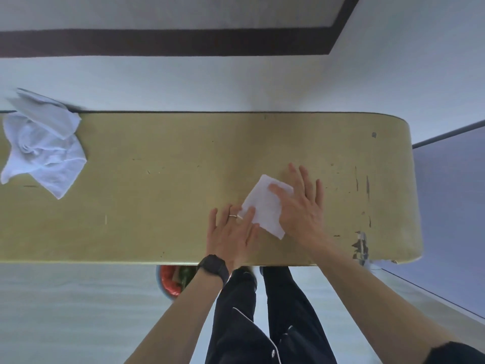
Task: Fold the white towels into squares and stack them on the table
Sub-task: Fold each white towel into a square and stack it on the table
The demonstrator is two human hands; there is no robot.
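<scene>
Right hand (301,208) flat, fingers straight and spread, pressing folded towel (265,206) onto table (157,193). Left hand (232,232) flat, fingers straight, touching towel's near-left edge. Unfolded towels (42,143) far left.

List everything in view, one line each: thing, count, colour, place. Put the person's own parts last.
folded towel: one, white, on the table toward its right end, under both hands
crumpled towels: one heap, number unclear, white, far left of the table
table: one, yellowish, paint chipped near its right end
container: one, bluish rim, red and green contents, on the floor below the table's near edge
stripe: one, dark brown, on the pale surface beyond the table
watch: one, black, left wrist
ring: one, silvery, left finger
trousers: dark, white piping
left hand: flat, fingertip on the towel's left corner
right hand: flat, pressing the towel's right side
</scene>
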